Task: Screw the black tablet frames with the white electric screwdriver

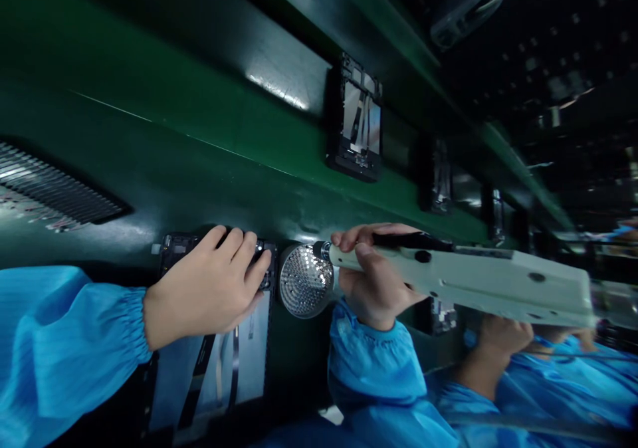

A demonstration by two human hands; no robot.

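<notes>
While the left hand [212, 288] lies flat with fingers spread on the top end of a dark device frame [209, 361] lying on the green tabletop [149, 135], gripping nothing, the right hand [373, 275] is clenched round the front of a pale electric screwdriver [463, 282]. Its tip sits at the edge of a round metal dish [305, 282] full of small bright specks, probably screws, though the view is too blurred to be sure. The dish stands just beside the frame, between the two hands. Farther along the green belt another device frame [357, 122] lies well apart. At the right, a co-worker's hand [503, 338] shows beneath the screwdriver.
</notes>
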